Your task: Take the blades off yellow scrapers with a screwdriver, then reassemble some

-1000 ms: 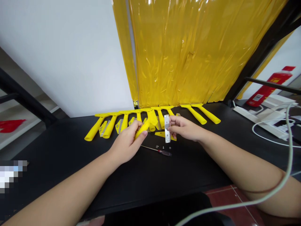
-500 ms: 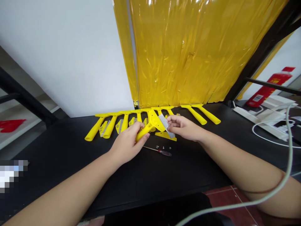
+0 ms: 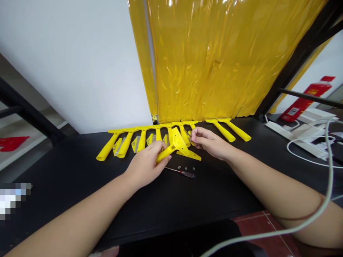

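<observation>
My left hand (image 3: 146, 162) is closed around the grip of a yellow plastic scraper handle (image 3: 174, 144), its wide head tilted up to the right. In the fingertips of my right hand (image 3: 210, 142) is a thin grey scraper blade (image 3: 188, 133), seen nearly edge-on and partly hidden by the fingers. It is just right of the scraper head; whether they touch I cannot tell. Beneath the head lies a loose yellow plate (image 3: 193, 155). In front of it are a small screw (image 3: 185, 168), a nut (image 3: 193, 168) and a screwdriver (image 3: 187, 174) with a clear-and-red handle.
Several yellow scraper handles (image 3: 127, 142) line the back of the black table (image 3: 166, 210), with yellow clamp plates and blades between some. Two more handles (image 3: 225, 130) lie farther right. A red bottle (image 3: 307, 100) and white cables stand at right; a pale cable (image 3: 308, 223) crosses my right forearm.
The blade in my right hand has turned from showing its broad face to nearly edge-on, and has moved slightly up. My left hand has shifted a little right with the handle, which has tilted slightly.
</observation>
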The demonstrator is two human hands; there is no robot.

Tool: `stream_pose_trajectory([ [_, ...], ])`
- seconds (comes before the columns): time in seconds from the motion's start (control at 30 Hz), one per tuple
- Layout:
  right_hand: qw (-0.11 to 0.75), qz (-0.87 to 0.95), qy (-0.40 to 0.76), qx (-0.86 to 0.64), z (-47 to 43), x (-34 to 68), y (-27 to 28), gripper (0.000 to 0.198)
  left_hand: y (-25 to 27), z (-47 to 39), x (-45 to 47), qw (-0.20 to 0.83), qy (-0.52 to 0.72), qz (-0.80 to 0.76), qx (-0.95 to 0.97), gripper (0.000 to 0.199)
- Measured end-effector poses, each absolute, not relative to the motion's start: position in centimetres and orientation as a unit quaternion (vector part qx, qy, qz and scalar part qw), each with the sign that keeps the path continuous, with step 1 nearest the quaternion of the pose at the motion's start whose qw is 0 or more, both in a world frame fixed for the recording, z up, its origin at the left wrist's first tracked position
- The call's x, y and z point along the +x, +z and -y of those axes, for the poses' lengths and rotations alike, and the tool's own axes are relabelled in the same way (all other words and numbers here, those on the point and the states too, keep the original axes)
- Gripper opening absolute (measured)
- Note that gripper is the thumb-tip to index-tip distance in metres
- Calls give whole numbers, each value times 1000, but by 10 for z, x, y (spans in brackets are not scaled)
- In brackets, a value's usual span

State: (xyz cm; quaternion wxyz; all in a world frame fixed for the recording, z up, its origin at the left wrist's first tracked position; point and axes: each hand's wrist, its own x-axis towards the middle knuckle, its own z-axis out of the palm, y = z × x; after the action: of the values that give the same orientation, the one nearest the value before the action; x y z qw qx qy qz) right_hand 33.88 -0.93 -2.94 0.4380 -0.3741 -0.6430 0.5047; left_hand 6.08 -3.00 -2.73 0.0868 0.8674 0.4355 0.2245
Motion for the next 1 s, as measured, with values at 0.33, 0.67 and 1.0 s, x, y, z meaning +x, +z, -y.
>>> stream_pose_trajectory([
  [0.33, 420, 700, 435, -381, 5, 341, -34, 16, -26, 32, 61, 77, 209, -441, 869, 16],
  [0.67, 403, 665, 518, -356, 9, 342, -28, 25, -27, 32, 62, 48, 181, -431, 883, 16],
  [1.0, 394, 662, 517, -374, 9, 343, -28, 29, -27, 33, 62, 50, 176, -428, 885, 16],
])
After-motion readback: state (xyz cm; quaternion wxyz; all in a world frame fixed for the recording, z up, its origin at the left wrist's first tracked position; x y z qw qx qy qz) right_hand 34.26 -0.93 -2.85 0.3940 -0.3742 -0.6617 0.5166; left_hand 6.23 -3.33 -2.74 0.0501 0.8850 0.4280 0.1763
